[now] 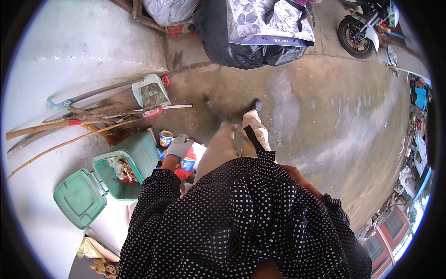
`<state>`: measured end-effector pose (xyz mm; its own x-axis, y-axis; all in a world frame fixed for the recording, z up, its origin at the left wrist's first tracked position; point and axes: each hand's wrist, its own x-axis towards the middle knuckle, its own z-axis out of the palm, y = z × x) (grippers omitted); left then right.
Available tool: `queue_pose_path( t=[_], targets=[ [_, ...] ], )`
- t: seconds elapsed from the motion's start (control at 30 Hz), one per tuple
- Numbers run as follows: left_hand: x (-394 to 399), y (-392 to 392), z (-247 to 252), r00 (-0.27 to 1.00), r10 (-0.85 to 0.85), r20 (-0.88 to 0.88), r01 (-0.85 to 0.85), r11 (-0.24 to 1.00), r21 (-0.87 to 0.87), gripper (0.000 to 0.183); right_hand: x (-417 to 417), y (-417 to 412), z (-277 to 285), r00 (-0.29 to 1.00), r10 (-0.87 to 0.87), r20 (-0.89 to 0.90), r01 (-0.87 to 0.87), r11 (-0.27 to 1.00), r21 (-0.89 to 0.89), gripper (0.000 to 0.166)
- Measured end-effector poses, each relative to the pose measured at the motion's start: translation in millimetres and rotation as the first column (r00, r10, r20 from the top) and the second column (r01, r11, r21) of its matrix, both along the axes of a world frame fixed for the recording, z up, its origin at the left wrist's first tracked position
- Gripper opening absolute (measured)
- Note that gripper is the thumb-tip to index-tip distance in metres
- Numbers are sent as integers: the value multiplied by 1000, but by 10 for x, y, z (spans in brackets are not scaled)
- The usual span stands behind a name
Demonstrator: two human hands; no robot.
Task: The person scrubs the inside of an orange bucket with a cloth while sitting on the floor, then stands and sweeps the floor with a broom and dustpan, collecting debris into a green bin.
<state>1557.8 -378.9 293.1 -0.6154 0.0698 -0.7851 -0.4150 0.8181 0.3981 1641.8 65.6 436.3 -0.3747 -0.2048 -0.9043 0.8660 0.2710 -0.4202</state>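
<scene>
My left hand (179,146), in a pale knit glove with a blue cuff, is beside the green bin at left. Its fingers are over paper tubs and red plastic; whether it grips any of them cannot be told. One printed paper tub (166,138) stands just beyond the fingers, and another blue and white tub (188,163) lies under the hand. The green wheeled bin (148,150) has its lid (81,198) hanging back and holds refuse (124,170). Of my right arm only the forearm shows at my right side; the right hand is hidden behind my clothing.
A dustpan (153,94), wooden sticks and a bamboo pole (69,146) lean along the white wall at left. Ahead are a black plastic bag (223,45) and a floral shopping bag (271,24). A motorcycle wheel (355,37) stands at upper right. Assorted items line the far right edge.
</scene>
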Motion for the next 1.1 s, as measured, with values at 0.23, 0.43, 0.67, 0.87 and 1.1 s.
queue_pose_path(
  t=[0.23, 0.43, 0.67, 0.87, 1.1],
  targets=[
    [306, -140, -71, 999, -5, -46, 4, 1000, -10, 41, -291, -102, 116, 997, 73, 27, -66, 979, -193, 43],
    [212, 301, 207, 958, -202, -203, 231, 964, 130, 39, -616, 50, -219, 982, 95, 163, -53, 969, -242, 45],
    [-203, 1122, 796, 944, -24, -330, 123, 951, 284, 52, -2036, -1291, 164, 731, 681, 47, -673, 731, -113, 24],
    [-319, 699, 685, 899, 288, -330, -236, 953, 189, 40, -2307, -2512, -449, 572, 752, -328, -820, 532, -211, 24],
    [-476, -859, 913, 542, 548, -637, -715, 699, -8, 32, -2483, -2754, 133, 939, 200, -279, -294, 888, -353, 34]
  ],
)
